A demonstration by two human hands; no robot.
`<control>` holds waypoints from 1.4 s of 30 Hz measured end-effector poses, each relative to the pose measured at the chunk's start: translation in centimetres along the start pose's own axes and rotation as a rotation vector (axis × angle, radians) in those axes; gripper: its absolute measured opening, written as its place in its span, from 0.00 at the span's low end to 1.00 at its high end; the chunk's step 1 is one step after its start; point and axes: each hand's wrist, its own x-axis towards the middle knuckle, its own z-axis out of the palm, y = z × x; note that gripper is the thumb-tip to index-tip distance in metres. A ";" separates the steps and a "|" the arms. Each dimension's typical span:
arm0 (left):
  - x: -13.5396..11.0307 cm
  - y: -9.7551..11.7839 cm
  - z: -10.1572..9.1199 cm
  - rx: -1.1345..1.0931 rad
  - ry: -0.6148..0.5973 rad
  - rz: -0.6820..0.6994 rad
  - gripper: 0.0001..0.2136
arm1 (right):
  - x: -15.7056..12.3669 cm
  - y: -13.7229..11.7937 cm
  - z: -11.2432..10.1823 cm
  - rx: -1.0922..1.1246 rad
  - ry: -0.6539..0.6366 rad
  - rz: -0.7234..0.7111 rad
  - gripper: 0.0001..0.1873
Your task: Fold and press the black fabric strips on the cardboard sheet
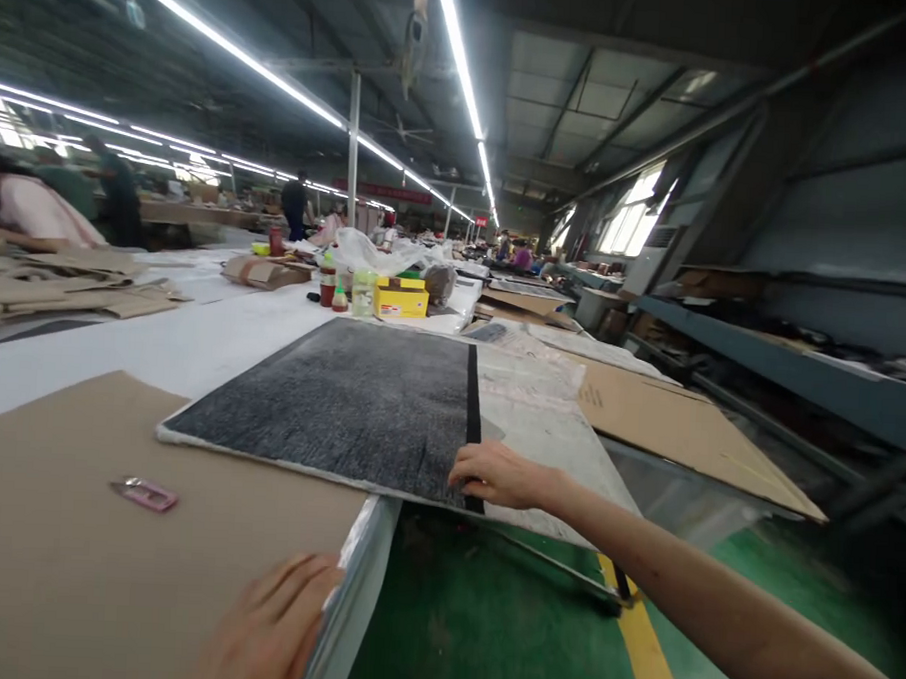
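My left hand (276, 617), slightly blurred, lies with its fingers stretched over the brown sheet (211, 549) at the table's near edge. My right hand (496, 474) reaches across to a dark grey textile panel (345, 405), its fingers bent and pinched on the black strip (474, 390) along the panel's right side. Under the fingertips, the exact grip is hidden. The panel lies flat on a pale board (550, 439) that juts past the table corner. On the brown sheet, left of my hands, rests a pair of pink-handled thread snips (146, 492).
A yellow box (401, 298), small bottles (339, 296) and clear plastic bags (382, 248) stand behind the panel. Brown cut pieces (72, 288) are heaped at left. Cardboard (682, 420) sticks out at right above the green floor (456, 610). Other people work farther back.
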 end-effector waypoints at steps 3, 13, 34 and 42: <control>6.5 5.1 2.6 -0.086 -0.143 0.053 0.18 | -1.8 0.8 0.5 0.016 0.028 -0.016 0.11; 12.0 9.2 8.1 -0.176 -0.351 0.025 0.14 | -3.6 2.4 2.4 0.024 0.104 -0.047 0.15; 10.3 9.9 9.1 -0.195 -0.355 -0.067 0.14 | -2.9 3.5 3.9 -0.028 0.209 -0.220 0.13; 9.0 10.1 9.7 -0.203 -0.358 -0.081 0.14 | -4.0 4.8 4.9 0.352 0.702 0.125 0.06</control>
